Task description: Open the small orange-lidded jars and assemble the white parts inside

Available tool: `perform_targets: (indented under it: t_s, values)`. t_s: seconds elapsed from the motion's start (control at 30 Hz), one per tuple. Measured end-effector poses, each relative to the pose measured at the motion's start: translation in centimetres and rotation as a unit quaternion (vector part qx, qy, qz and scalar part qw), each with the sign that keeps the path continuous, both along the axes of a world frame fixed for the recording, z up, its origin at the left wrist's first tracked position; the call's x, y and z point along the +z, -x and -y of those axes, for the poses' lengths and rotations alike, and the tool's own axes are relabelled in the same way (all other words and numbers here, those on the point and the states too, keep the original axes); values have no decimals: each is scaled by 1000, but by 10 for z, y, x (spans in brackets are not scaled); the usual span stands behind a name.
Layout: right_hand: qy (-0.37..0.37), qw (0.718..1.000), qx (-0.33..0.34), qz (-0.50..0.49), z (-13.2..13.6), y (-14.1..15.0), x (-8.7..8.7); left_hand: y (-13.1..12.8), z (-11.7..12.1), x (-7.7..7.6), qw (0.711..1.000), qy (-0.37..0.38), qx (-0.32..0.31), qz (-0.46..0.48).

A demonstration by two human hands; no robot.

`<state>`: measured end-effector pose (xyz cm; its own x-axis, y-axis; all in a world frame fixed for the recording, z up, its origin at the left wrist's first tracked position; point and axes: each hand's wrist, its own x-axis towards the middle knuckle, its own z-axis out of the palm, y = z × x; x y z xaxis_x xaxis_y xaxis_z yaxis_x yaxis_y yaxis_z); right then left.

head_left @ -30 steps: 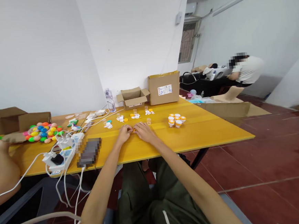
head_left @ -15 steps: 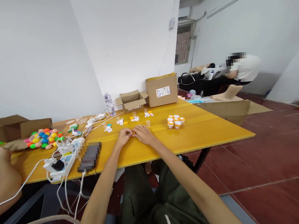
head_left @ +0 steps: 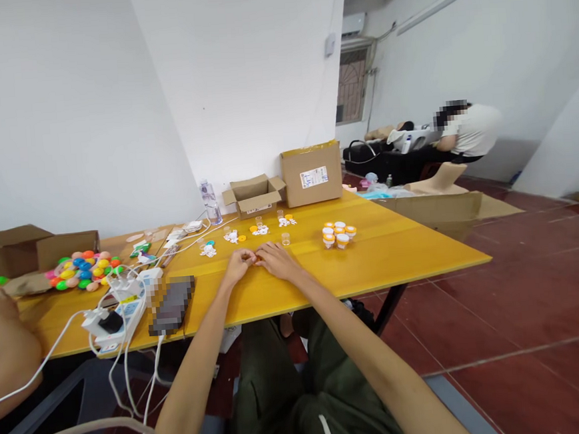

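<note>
My left hand (head_left: 238, 263) and my right hand (head_left: 275, 258) rest together on the yellow table (head_left: 397, 252), fingertips meeting. Both are curled in a pinch around something tiny that I cannot make out. Just beyond them stands a small clear cup (head_left: 285, 239). A cluster of orange-lidded little jars (head_left: 338, 234) sits to the right of my hands. Small white pieces and orange lids (head_left: 259, 230) lie in a row farther back.
Two cardboard boxes (head_left: 311, 172) stand at the table's far edge beside a water bottle (head_left: 210, 202). A power strip with white cables (head_left: 119, 307) and a heap of coloured plastic eggs (head_left: 80, 269) lie left. Another person's arm (head_left: 1, 346) is at far left; someone sits at back right (head_left: 468, 133).
The view has shifted slightly to the left and down. My hands stay pinched together at the same spot on the table.
</note>
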<state>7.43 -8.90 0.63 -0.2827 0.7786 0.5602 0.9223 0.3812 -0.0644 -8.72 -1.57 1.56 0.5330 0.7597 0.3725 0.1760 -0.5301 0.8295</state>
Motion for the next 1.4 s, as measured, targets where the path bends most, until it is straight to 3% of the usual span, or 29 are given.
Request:
perform_targets:
  t_s: [0.2, 0.37, 0.5, 0.7, 0.9, 1.17, 1.4]
  values:
    - [-9, 1000, -18, -19, 1, -1, -1, 2, -1, 1, 999, -33, 29, 11]
    - [-24, 989, -125, -80, -1, -10, -3, 2, -2, 5, 993, -53, 103, 10]
    - [-20, 969, -197, -147, -11, -24, -13, -7, -4, 8, 990, -73, 116, -44]
    - [-92, 949, -192, -231, -23, -35, -29, -28, -2, 7, 981, -129, 76, -124]
    - [-60, 951, -215, -212, -20, -30, -24, -36, 2, 8, 970, -156, 73, -172]
    - [-66, 957, -205, -195, -17, -23, -19, -17, 4, 14, 967, -177, 97, -156]
    - [-37, 969, -191, -148, -12, -23, -16, 5, 11, 5, 958, -170, 101, -209]
